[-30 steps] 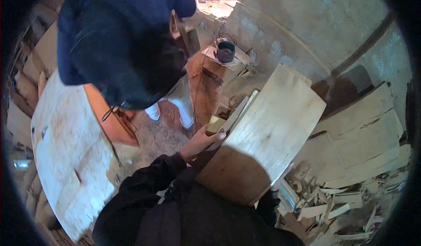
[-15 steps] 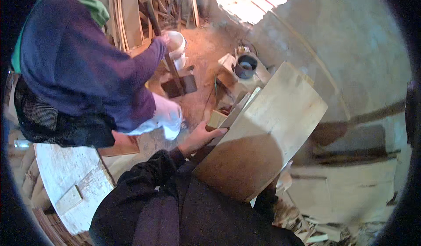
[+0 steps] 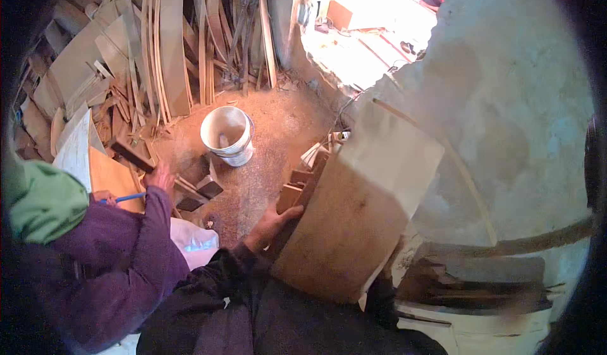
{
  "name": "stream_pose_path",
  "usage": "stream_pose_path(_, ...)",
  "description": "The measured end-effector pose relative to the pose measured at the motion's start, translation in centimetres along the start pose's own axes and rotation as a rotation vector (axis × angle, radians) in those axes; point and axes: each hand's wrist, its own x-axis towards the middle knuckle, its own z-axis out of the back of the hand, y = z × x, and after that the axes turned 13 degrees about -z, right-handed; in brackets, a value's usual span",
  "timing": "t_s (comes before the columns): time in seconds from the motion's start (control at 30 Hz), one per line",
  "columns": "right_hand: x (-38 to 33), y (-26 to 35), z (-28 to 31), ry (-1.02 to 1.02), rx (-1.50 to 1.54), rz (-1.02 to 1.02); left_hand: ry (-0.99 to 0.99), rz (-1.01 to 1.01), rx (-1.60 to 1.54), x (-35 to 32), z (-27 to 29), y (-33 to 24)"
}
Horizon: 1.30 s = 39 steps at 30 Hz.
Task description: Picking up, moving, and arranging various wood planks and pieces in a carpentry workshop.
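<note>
Lower in the head view than half a second ago, a co-worker (image 3: 120,254) in a green hood and purple sleeves now fills the left side, and a white bucket (image 3: 227,130), then partly covered by the co-worker's hand, shows whole. Between the person's own hands, in front of the dark-clothed body, is a broad wooden panel (image 3: 344,228), slanting up and to the right, its near end in shadow and its far end lit. Bare-skinned, the left hand (image 3: 272,225) grips the panel's left edge, thumb toward the front face. Smaller wood pieces (image 3: 291,194) lie along that edge, just beyond the thumb. At the panel's right edge the right hand (image 3: 398,257) is mostly hidden; I cannot tell how its fingers are set. The bucket stands on the brown floor (image 3: 269,134), well apart from the panel. Near the left side of the floor, the co-worker's hand (image 3: 162,179) holds a dark wooden handle (image 3: 131,156), with a slim blue rod (image 3: 130,197) just beside it. Long wooden slats (image 3: 171,51) lean upright along the floor's far edge.
</note>
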Motion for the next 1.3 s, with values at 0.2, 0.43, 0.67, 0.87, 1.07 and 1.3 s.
stream_pose_path(0.2, 12.8, 1.3, -7.5, 0.162, -0.093, -0.005, -0.031, 0.002, -0.202, 10.6, 5.2, -2.0)
stream_pose_path(0.43, 30.5, -1.1, -19.4, 0.213, -0.216, 0.038, -0.205, -0.177, -0.010, 26.0, 18.1, -4.9)
stream_pose_path(0.67, 46.1, -1.3, -35.8, 0.130, -0.363, 0.091, -0.343, -0.092, -0.023, 39.4, 26.9, -17.9)
stream_pose_path(0.87, 54.1, 1.2, -41.1, 0.071, -0.367, 0.078, -0.207, -0.041, -0.001, 49.1, 29.8, -23.2)
stream_pose_path(1.07, 62.7, 4.9, -42.7, -0.060, -0.337, 0.145, -0.046, 0.017, -0.107, 62.1, 27.7, -26.4)
stream_pose_path(1.3, 76.8, 12.0, -40.0, -0.219, -0.292, 0.310, 0.251, -0.012, -0.065, 82.5, 21.5, -27.4)
